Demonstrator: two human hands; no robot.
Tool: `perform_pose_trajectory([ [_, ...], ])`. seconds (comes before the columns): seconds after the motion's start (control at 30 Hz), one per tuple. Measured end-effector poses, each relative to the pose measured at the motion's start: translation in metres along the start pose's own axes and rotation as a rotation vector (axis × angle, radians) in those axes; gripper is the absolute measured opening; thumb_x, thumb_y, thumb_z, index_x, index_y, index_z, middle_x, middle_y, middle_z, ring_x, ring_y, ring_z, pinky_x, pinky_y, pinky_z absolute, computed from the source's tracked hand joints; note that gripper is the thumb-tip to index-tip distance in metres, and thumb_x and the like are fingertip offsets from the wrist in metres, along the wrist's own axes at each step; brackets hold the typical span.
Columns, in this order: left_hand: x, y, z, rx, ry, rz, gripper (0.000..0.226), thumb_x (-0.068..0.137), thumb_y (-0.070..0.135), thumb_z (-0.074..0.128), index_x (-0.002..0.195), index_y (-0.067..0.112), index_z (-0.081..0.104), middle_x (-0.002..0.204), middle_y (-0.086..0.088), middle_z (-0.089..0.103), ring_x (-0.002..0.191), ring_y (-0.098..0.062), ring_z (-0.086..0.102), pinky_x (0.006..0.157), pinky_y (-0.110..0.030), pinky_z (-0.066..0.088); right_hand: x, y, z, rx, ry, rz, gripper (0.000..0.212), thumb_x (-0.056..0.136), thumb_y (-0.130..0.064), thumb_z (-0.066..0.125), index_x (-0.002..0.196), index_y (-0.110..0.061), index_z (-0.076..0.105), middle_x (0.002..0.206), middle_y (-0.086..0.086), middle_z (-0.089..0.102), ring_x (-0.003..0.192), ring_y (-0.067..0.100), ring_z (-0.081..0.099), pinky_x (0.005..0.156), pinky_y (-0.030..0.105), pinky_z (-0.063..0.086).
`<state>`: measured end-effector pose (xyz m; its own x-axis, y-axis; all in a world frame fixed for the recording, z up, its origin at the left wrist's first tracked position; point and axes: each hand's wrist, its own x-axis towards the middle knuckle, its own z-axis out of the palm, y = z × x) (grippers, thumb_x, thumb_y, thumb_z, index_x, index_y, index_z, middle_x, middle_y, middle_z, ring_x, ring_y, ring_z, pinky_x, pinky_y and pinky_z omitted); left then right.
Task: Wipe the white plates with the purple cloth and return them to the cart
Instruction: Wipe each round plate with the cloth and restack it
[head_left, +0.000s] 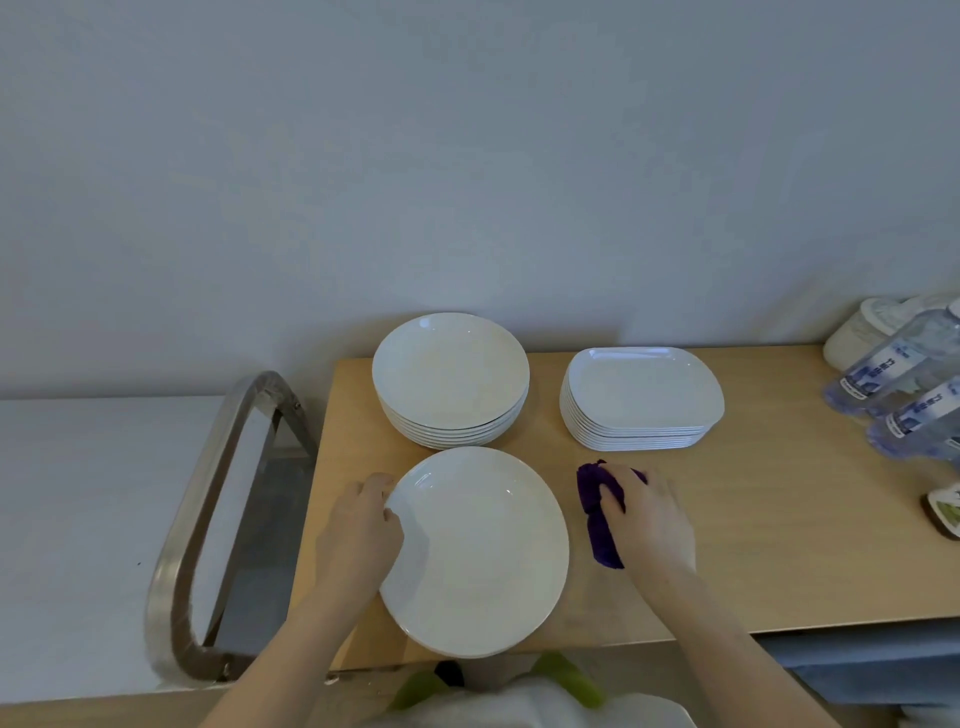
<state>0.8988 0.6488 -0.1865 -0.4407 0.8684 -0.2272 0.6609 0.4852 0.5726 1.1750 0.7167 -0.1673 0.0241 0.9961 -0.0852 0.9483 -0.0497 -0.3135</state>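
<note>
A single round white plate (478, 551) lies on the wooden table (769, 545) near its front edge. My left hand (363, 525) grips the plate's left rim, thumb on top. To the right, my right hand (647, 514) holds the bunched purple cloth (597, 512), which rests on the table beside the plate. Behind them stand a stack of round white plates (451, 379) and a stack of oblong white plates (641, 397).
A steel cart handle (208, 499) and the cart's grey shelf (262, 561) sit left of the table. Water bottles (893, 374) and a white container (862, 327) stand at the table's far right, with a small coaster-like object (943, 512) at the right edge.
</note>
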Motion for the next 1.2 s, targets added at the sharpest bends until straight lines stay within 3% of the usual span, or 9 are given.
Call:
perform_pose_trajectory([
  [0.13,-0.009,0.007,0.008,-0.06,0.154,0.072,0.033,0.095,0.013,0.047,0.125,0.023,0.053,0.119,0.005,0.054,0.1,-0.014,0.05,0.076,-0.028,0.047,-0.004,0.016,0.013,-0.049,-0.081,0.014,0.036,0.099,-0.034,0.041,0.135,-0.032,0.047,0.119,0.0,0.05,0.111,0.019,0.044,0.087,0.034,0.046],
  [0.33,-0.009,0.001,0.011,-0.093,0.145,0.068,0.033,0.093,0.01,0.049,0.124,0.021,0.053,0.113,0.005,0.053,0.097,-0.013,0.048,0.074,-0.03,0.045,-0.006,0.007,0.015,-0.17,-0.022,-0.025,0.039,0.098,-0.032,0.042,0.135,-0.024,0.045,0.137,0.004,0.041,0.121,0.026,0.038,0.098,0.038,0.039],
  [0.5,-0.011,-0.004,0.013,-0.132,0.096,-0.058,0.037,0.092,0.021,0.056,0.129,0.02,0.05,0.114,0.002,0.053,0.098,-0.016,0.05,0.08,-0.034,0.048,-0.024,-0.027,0.01,0.033,0.209,-0.386,0.022,0.078,-0.001,0.069,0.1,-0.003,0.068,0.113,0.017,0.063,0.095,0.037,0.059,0.074,0.045,0.051],
  [0.57,-0.01,-0.003,0.013,-0.153,0.084,-0.094,0.039,0.091,0.021,0.059,0.129,0.016,0.051,0.116,-0.001,0.053,0.102,-0.02,0.052,0.085,-0.036,0.049,-0.028,-0.035,0.015,0.083,0.165,-0.476,0.029,0.076,-0.001,0.071,0.105,-0.005,0.067,0.111,0.015,0.063,0.094,0.035,0.061,0.075,0.043,0.052],
  [0.67,-0.008,0.0,0.01,-0.148,0.069,-0.104,0.027,0.092,0.012,0.055,0.119,0.014,0.057,0.109,0.0,0.054,0.093,-0.017,0.052,0.077,-0.032,0.047,-0.026,-0.039,0.033,0.115,-0.016,-0.395,0.04,0.091,-0.012,0.057,0.13,-0.007,0.051,0.129,0.01,0.049,0.113,0.028,0.048,0.096,0.035,0.042],
  [0.73,-0.007,0.003,0.008,-0.106,0.069,-0.095,0.02,0.092,0.007,0.052,0.109,0.015,0.057,0.105,-0.001,0.055,0.087,-0.016,0.052,0.07,-0.03,0.047,-0.023,-0.037,0.043,0.087,-0.083,-0.35,0.045,0.096,-0.015,0.048,0.139,-0.011,0.037,0.133,0.006,0.042,0.117,0.022,0.041,0.101,0.027,0.034],
  [0.8,-0.008,0.006,0.007,-0.07,0.073,-0.088,0.017,0.091,0.006,0.051,0.104,0.016,0.054,0.1,0.0,0.054,0.084,-0.017,0.053,0.068,-0.033,0.049,-0.02,-0.034,0.047,0.079,-0.104,-0.322,0.046,0.096,-0.01,0.045,0.141,-0.015,0.033,0.133,0.004,0.043,0.116,0.019,0.041,0.101,0.024,0.033],
  [0.97,-0.014,0.007,0.003,-0.054,0.09,-0.071,0.016,0.09,0.006,0.048,0.097,0.02,0.048,0.09,0.002,0.053,0.076,-0.016,0.052,0.059,-0.035,0.048,-0.017,-0.032,0.048,0.123,-0.133,-0.251,0.039,0.096,-0.011,0.047,0.135,-0.011,0.039,0.127,0.009,0.046,0.114,0.024,0.044,0.099,0.031,0.038],
  [1.2,-0.022,0.003,-0.008,0.057,0.032,0.011,0.019,0.096,0.017,0.044,0.11,0.026,0.034,0.07,0.009,0.051,0.053,-0.011,0.052,0.04,-0.018,0.03,-0.017,-0.034,0.05,0.135,-0.069,-0.214,0.032,0.096,-0.011,0.049,0.127,-0.012,0.045,0.118,0.005,0.051,0.104,0.017,0.047,0.088,0.025,0.043],
])
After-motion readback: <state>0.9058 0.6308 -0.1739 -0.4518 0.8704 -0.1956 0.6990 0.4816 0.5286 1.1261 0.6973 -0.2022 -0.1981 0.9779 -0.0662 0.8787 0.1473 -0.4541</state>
